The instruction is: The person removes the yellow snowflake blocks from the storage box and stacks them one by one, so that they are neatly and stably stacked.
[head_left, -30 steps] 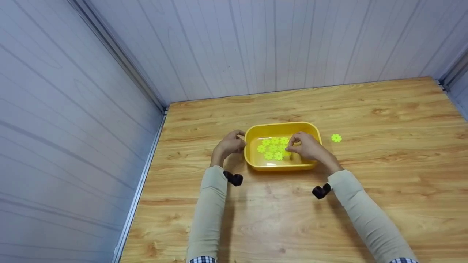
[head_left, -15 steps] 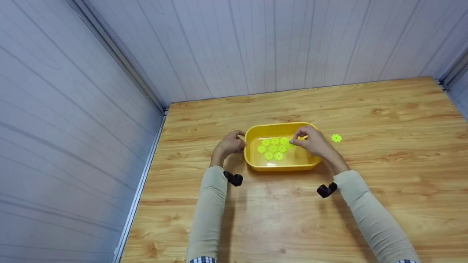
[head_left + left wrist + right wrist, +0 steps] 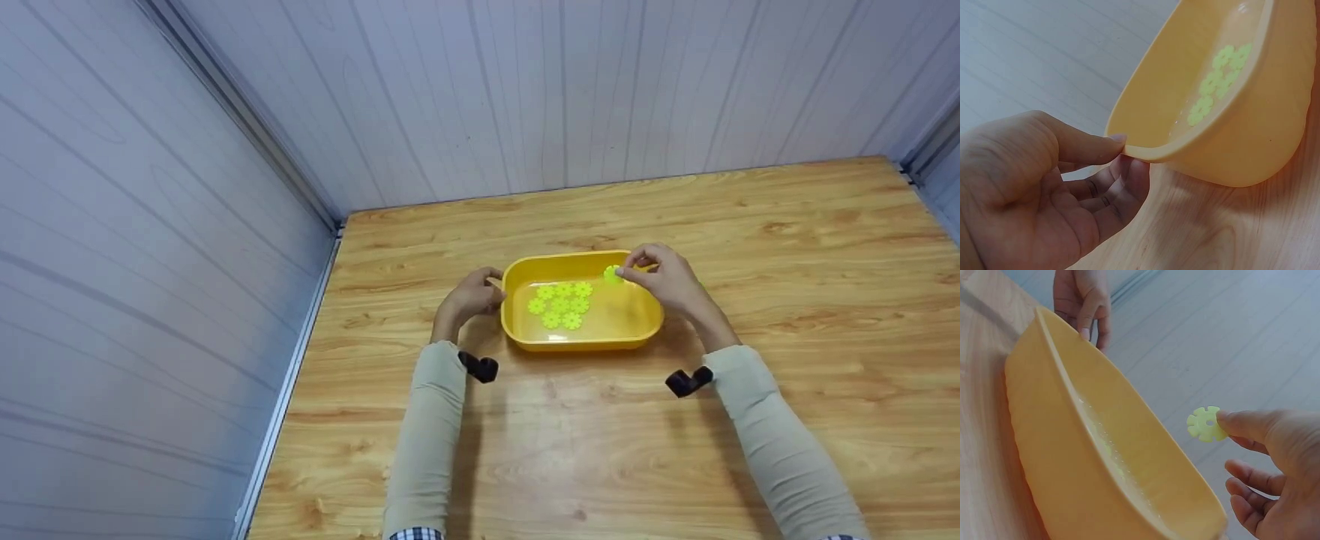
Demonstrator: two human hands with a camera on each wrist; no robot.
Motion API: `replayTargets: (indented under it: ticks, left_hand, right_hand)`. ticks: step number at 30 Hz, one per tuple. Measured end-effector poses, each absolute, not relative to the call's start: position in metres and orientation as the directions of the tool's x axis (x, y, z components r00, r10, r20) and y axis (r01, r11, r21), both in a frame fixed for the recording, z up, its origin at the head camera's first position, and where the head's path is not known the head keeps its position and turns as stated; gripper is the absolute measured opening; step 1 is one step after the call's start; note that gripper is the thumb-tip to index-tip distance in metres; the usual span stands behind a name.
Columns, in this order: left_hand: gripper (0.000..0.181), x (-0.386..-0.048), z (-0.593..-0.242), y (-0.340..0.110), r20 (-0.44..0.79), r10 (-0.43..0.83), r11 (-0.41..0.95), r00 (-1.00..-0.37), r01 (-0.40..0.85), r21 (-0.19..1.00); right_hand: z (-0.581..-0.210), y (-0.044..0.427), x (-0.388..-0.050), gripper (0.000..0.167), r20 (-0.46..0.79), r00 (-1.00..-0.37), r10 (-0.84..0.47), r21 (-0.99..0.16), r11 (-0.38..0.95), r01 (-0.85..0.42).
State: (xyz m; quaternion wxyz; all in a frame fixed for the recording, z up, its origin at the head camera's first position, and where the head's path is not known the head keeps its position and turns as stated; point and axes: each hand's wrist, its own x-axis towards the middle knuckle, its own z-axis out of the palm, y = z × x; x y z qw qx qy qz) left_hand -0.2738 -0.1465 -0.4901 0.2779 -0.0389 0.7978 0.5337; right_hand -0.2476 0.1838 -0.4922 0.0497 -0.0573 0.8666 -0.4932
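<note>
A yellow plastic basin (image 3: 577, 344) sits on the table. My left hand (image 3: 472, 294) pinches its left rim between thumb and fingers, as the left wrist view shows. My right hand (image 3: 667, 281) holds a yellow-green notched snowflake disc (image 3: 1206, 424) between thumb and index finger, above the basin's far right rim. The other fingers of that hand are loosely bent and hold nothing. Several similar discs (image 3: 559, 304) lie flat, grouped on the left part of the basin floor.
The wood-grain table (image 3: 570, 450) reaches to a pale panel wall (image 3: 525, 97) at the back. Another panel wall (image 3: 150, 262) stands along the left edge. Small black cameras (image 3: 480, 367) are worn at both wrists.
My right hand has risen from the basin floor, moving right and away with a disc in its pinch. It now covers the spot where a loose disc lay. The left hand stays put.
</note>
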Motion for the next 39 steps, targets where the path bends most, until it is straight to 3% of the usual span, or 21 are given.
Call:
replayTargets:
  ticks: [18, 39]
  left_hand:
    - [0.043, -0.273, -0.491, -0.148, -0.469, 0.253, 0.428, -0.846, -0.337, 0.839]
    - [0.044, -0.273, -0.492, -0.149, -0.467, 0.260, 0.414, -0.845, -0.340, 0.845]
  right_hand:
    - [-0.501, 0.217, -0.249, 0.038, 0.010, -0.998, -0.058, -0.892, 0.451, -0.035]
    - [-0.525, 0.259, -0.244, 0.050, -0.095, -0.994, 0.059, -0.876, 0.470, 0.112]
